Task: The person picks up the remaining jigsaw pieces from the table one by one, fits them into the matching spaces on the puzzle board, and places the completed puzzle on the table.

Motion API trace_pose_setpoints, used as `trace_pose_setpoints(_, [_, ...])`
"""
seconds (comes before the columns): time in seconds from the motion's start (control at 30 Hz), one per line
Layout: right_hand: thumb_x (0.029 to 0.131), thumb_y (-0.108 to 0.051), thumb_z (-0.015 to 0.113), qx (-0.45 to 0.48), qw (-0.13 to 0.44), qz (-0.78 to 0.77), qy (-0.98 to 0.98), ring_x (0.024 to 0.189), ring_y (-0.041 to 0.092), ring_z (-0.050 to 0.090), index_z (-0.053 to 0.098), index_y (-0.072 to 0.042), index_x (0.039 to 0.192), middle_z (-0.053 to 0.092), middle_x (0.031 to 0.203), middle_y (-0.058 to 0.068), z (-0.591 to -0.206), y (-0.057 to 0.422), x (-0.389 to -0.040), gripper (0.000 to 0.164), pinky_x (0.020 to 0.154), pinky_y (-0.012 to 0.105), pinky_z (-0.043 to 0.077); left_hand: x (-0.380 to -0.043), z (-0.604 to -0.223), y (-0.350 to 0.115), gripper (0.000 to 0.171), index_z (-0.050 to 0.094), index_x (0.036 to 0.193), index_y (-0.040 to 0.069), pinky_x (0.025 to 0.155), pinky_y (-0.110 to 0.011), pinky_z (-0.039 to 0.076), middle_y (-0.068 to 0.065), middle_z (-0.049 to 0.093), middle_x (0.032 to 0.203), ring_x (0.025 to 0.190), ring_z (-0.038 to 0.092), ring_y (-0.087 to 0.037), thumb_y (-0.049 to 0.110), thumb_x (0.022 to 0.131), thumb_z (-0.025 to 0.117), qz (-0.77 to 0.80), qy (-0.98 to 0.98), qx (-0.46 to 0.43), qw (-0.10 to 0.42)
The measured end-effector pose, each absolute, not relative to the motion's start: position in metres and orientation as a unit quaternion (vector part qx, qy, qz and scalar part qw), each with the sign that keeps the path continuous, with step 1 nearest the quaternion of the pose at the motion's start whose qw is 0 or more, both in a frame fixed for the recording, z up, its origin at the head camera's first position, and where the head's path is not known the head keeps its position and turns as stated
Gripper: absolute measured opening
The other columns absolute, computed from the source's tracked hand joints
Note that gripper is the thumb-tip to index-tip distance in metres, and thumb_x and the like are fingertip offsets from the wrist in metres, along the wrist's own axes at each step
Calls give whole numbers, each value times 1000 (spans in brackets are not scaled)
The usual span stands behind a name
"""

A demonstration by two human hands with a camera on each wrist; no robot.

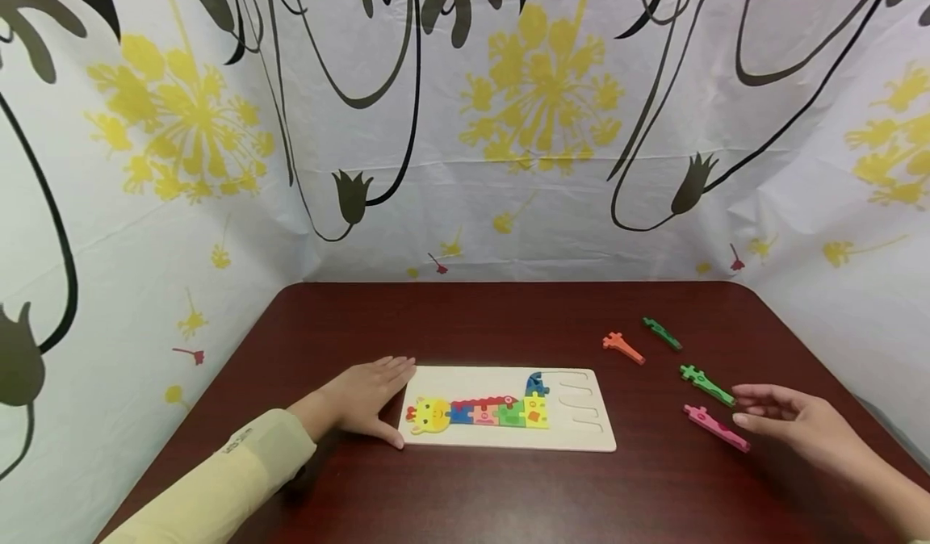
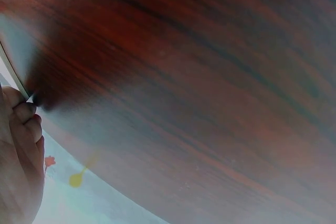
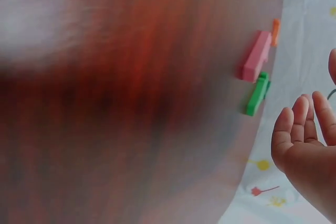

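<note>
Pale yellow sleeve (image 1: 218,483) foremost, the left hand (image 1: 363,400) spreads wide against the left end of a giraffe puzzle board (image 1: 472,380) on the dark red table (image 1: 494,495). The right hand (image 1: 806,423) (holding nothing, from where I stand, fingers loosely bent) hovers beside the pink piece (image 1: 716,428) and light green piece (image 1: 707,385). Farther back lie the orange piece (image 1: 623,349) and dark green piece (image 1: 662,333); beyond hangs flowered cloth (image 1: 450,205).

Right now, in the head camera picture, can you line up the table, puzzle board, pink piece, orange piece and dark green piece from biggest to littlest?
1. Table
2. Puzzle board
3. Pink piece
4. Orange piece and dark green piece: too alike to rank.
</note>
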State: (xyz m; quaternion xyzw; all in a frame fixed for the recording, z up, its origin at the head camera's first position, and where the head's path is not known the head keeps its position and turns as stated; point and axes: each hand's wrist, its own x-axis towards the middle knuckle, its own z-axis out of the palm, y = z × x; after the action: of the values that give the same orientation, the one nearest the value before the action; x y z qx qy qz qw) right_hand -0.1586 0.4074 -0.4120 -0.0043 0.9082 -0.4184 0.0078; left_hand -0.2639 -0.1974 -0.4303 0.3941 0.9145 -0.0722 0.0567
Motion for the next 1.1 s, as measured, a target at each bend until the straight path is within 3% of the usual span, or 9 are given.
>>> trace_pose_setpoints(0.2, [91,-19,71,-6,19,-418,908,84,-1,60,57,11,123,69,103,3,-423,411,-153,47,66,24,53,-263,-430,-198,120,25,154,6,115,-38,21,-8,24,159,145,21,-23,92,71,37,-72,915,393,59])
trace_pose_setpoints(0.6, [91,-25,71,20,62,-413,908,84,-3,58,57,11,125,65,110,8,-433,410,-149,51,68,25,53,-264,-432,-198,120,24,154,6,115,-39,21,-8,24,159,145,20,-23,91,71,38,-68,914,396,57])
trace_pose_setpoints(1.1, [87,-27,75,31,74,-404,911,81,0,53,60,9,121,64,100,4,-441,407,-152,52,65,23,48,-265,-433,-197,120,24,154,6,115,-39,21,-8,24,159,145,21,-23,91,71,38,-72,914,395,55])
